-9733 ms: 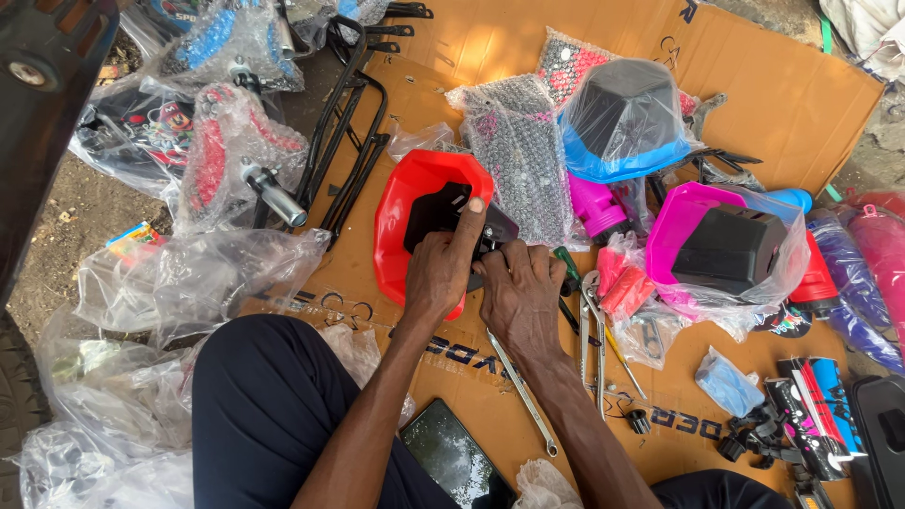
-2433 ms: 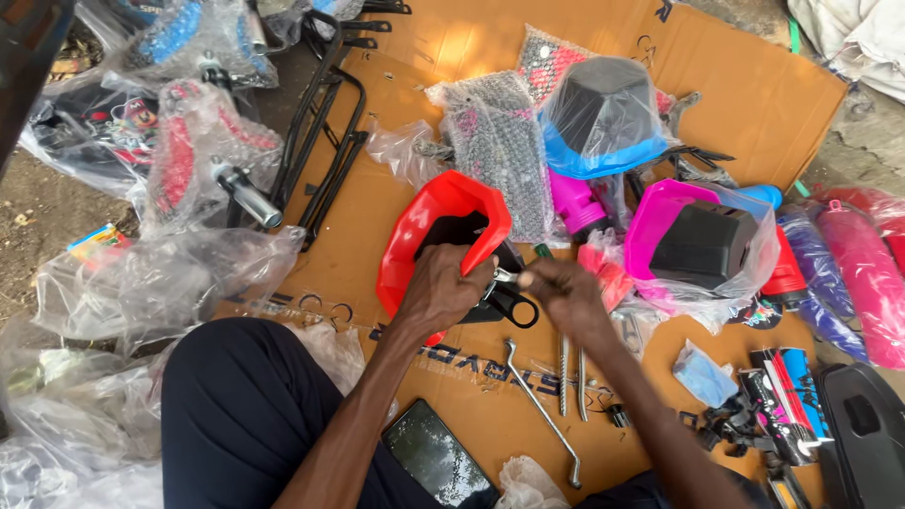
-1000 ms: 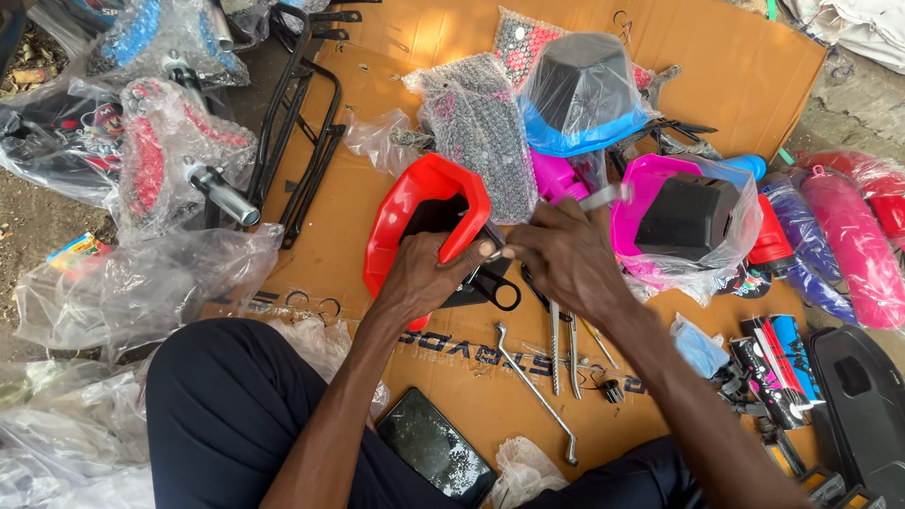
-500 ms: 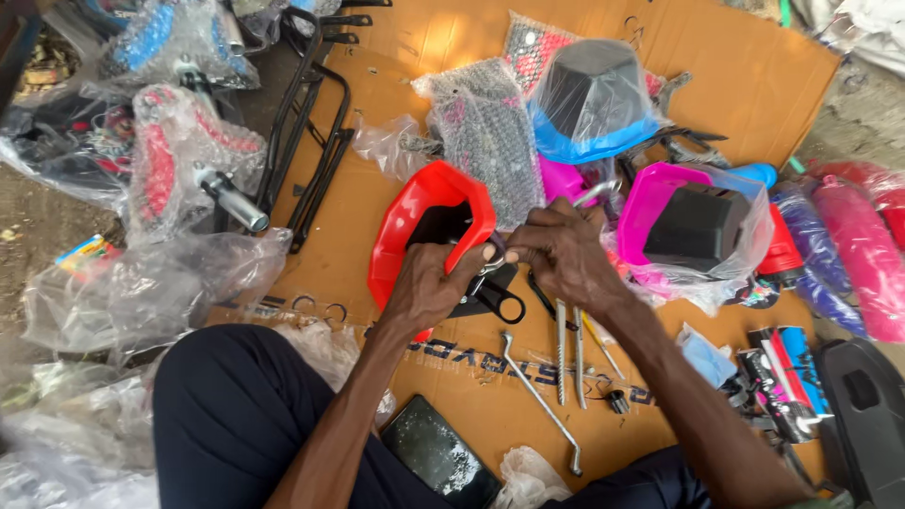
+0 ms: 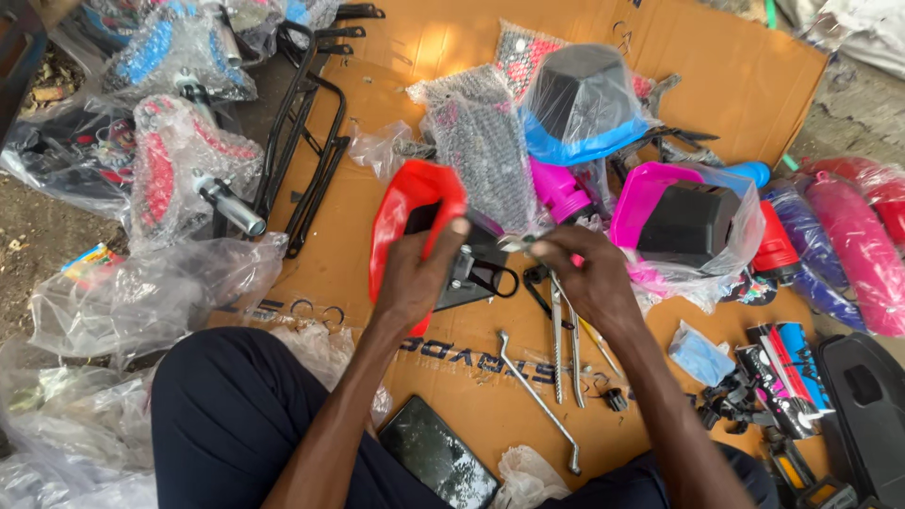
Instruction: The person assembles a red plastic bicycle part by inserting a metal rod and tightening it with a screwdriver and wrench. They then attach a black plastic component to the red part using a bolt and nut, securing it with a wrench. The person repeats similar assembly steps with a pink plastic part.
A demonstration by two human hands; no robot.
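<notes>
Left hand [image 5: 415, 278] grips red plastic shell [image 5: 401, 221] at frame centre, thumb on rim. Right hand [image 5: 584, 283], at shell's 3 o'clock, pinches small metal tool [image 5: 514, 243] against black bracket [image 5: 467, 273]. Shell likely light, stiff, smooth; best held by rim. Spanners [image 5: 556, 349] on cardboard [image 5: 443, 358] at 5 o'clock.

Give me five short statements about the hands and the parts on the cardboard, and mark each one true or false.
1. The left hand grips a red plastic part. True.
2. The right hand rests flat on the phone. False: the phone lies untouched near the person's leg; the right hand works at the black bracket on the red part.
3. A long bent wrench lies on the cardboard. True.
4. The black metal rack stands upright. False: the black metal rack lies flat.
5. A black moulded piece sits in a pink shell inside clear plastic. True.
</notes>
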